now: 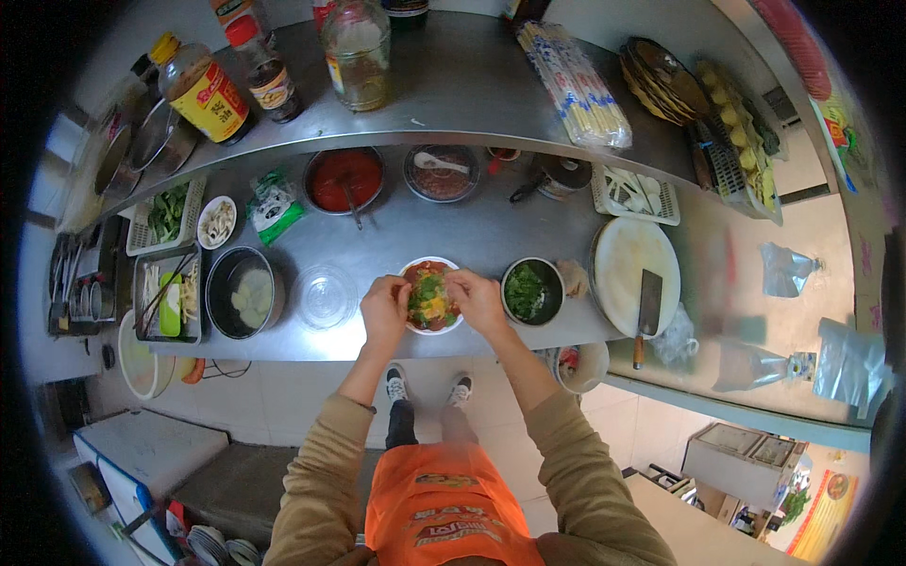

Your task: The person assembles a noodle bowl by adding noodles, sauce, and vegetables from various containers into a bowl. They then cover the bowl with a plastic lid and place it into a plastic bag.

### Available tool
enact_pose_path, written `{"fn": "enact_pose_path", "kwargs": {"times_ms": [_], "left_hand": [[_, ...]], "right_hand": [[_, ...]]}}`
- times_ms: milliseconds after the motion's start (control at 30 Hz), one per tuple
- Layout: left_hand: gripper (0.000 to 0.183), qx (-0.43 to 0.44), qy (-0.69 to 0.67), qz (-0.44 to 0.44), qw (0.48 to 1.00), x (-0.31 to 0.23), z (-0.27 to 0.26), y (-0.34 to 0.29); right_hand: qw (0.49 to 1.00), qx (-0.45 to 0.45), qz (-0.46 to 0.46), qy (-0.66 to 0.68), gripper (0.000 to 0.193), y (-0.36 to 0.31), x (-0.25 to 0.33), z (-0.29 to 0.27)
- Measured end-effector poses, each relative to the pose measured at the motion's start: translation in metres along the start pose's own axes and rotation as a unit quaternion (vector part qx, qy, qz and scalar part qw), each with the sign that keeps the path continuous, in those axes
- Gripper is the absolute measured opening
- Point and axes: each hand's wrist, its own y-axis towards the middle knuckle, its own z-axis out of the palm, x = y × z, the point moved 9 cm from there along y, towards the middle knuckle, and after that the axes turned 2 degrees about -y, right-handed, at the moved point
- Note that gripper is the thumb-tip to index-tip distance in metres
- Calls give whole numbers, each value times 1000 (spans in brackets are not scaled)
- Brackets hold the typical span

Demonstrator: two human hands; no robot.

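While both hands (432, 304) cup the filled white bowl (431, 296), steel counter (425, 226), chopped greens (530, 291).

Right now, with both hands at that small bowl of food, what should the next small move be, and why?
Probably lift the bowl straight up off the steel counter: the left hand and right hand already sit on its opposite rims, and it looks full with greens and toppings.

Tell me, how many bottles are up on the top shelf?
3 at least: a big yellow-capped bottle on the left, a small dark red-capped bottle beside it, then a clear glass bottle. More may be cut off at the top edge.
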Motion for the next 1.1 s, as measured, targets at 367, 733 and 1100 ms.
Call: {"fn": "enact_pose_path", "kwargs": {"times_ms": [367,733,1100], "left_hand": [[25,191,127,410,883,-143,172,-119],[15,446,339,346,753,-105,279,-100],[7,287,234,432,822,-185,202,-52]], "right_hand": [[978,-209,11,19,11,-39,-53,-168],[968,-238,82,-14,8,-100,-144,-255],[983,-169,60,-23,19,-74,-146,-238]]}}
